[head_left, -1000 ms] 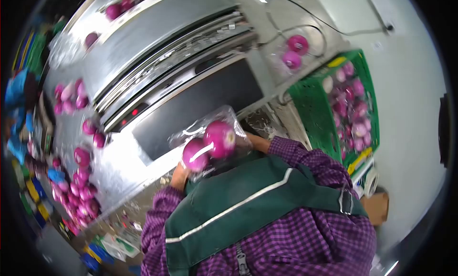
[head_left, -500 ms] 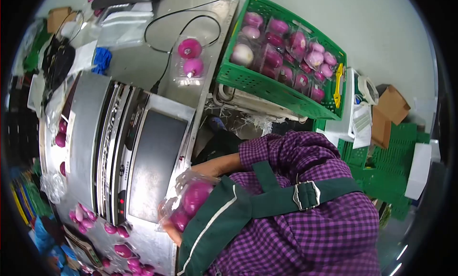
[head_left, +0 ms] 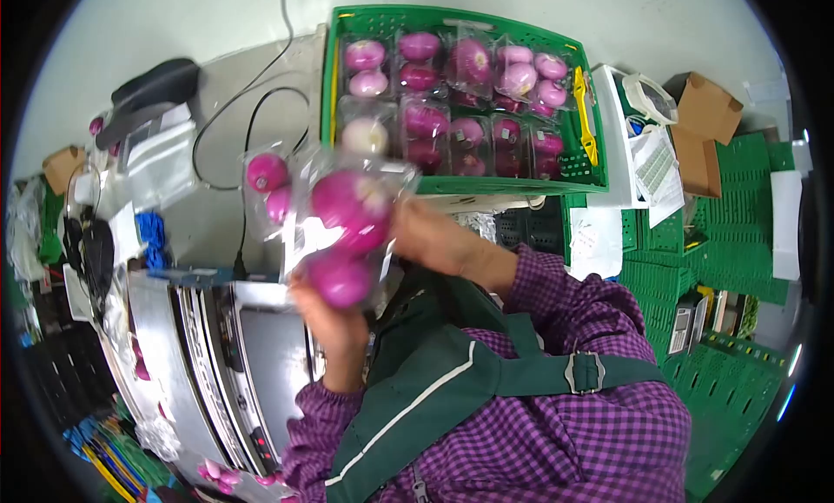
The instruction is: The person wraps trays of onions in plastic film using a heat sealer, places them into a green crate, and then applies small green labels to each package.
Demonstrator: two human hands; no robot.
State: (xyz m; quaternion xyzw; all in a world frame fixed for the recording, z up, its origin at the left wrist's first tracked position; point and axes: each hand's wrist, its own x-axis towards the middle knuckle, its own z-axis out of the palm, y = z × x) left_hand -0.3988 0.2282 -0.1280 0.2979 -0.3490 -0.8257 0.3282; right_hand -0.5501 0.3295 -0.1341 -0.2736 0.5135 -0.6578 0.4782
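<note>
Both hands hold a clear plastic pack of red onions [head_left: 339, 281], raised in front of me and blurred by motion. My left hand [head_left: 334, 325] grips its lower end, thumb and fingers against the plastic. On the upper right side, my right hand [head_left: 439, 238] holds the pack's edge, its fingertips partly hidden behind it. Just behind it on the metal table lies another pack of two red onions [head_left: 267, 175], partly covered by the held one. Beyond my right hand stands a green crate [head_left: 486, 187] with several onion packs, one holding a white onion [head_left: 365, 136].
A metal machine with a flat plate [head_left: 269, 355] is on the left. A black cable [head_left: 246, 147] loops over the table. In the crate lies a yellow strip [head_left: 583, 116]. White box [head_left: 615, 138], cardboard boxes [head_left: 699, 138] and green crates [head_left: 734, 225] stand at right.
My hands have lifted the onion pack from near my apron and the machine, up and forward towards the crate. The view has turned, bringing the crate nearer the middle.
</note>
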